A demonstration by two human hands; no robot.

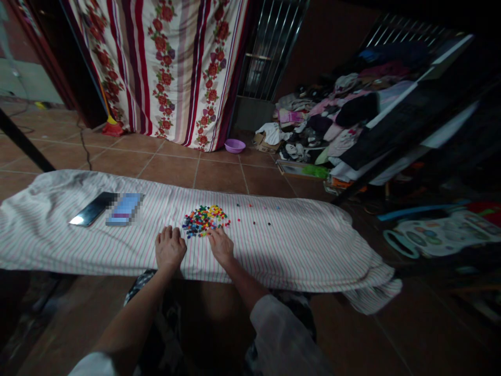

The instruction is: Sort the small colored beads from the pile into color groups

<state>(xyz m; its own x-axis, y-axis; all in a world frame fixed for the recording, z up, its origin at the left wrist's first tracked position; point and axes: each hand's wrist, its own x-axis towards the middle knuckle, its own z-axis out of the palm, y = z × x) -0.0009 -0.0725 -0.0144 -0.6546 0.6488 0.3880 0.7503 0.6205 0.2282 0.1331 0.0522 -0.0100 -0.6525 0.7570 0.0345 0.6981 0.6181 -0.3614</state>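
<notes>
A: Which step are you seeing?
B: Right hand (pixel 221 244) is working the near edge of the pile of small coloured pieces (pixel 201 218), fingertips meeting it. I'm reading that as handling single pieces.
A: Is it holding one?
B: Can't tell. Thumb and fingers are sitting close together; an orange bit is showing at the tips, too small to call. Left hand (pixel 171 248) is resting on the striped cloth (pixel 297 248), fingers curled, just beside the pile's left edge. Can't tell if it's hiding anything.
A: What's the next move calling for?
B: My guess: a light fingertip pinch, neighbours staying undisturbed.
A: How's the pile looking?
B: It's lying just beyond the hands, mostly between them. Loose, mixed: yellow and red are crowding beyond the right hand's tips, blue and dark are gathering nearer the left. A few single pieces (pixel 269 224) are lying apart, beyond and right of the right hand, in two rough rows.
</notes>
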